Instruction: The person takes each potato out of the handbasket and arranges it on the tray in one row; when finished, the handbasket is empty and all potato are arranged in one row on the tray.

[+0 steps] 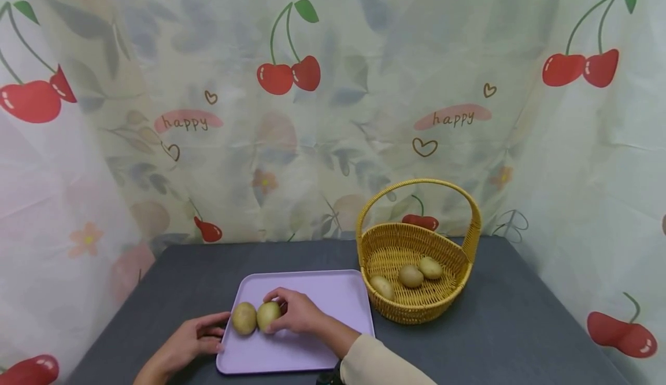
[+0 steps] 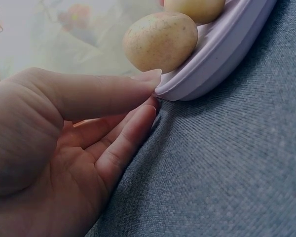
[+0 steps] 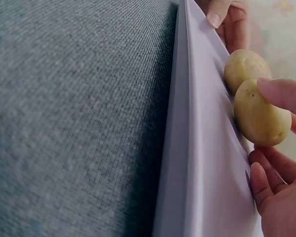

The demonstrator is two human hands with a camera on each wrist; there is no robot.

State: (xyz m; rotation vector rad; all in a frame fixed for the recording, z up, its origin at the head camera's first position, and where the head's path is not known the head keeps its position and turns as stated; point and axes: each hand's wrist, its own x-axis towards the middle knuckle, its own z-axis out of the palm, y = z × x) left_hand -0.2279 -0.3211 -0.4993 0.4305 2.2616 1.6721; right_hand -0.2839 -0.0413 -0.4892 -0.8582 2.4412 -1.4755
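While I stand here and watch, a person's right hand [image 1: 295,314] holds a potato [image 1: 267,317] over the left part of a purple tray [image 1: 325,289]. The thumb is on one side of it and the fingers curl round the other side. I cannot tell if this potato touches the tray. Just beside it, on its left, a second potato [image 1: 244,318] sits on the tray near the left edge. The left hand [image 1: 184,341] is at that same edge, and it pinches the rim, thumb on top and fingers underneath. A light sleeve [image 1: 382,365] covers part of the right arm. Next to the tray, on the right, is a yellow woven basket [image 1: 416,314] with a tall round handle. Three more potatoes [image 1: 411,276] lie inside it. Tray and basket are on a dark grey table [image 1: 484,327], and behind them hangs a curtain [image 1: 333,159] with red cherries [image 1: 276,78] on it
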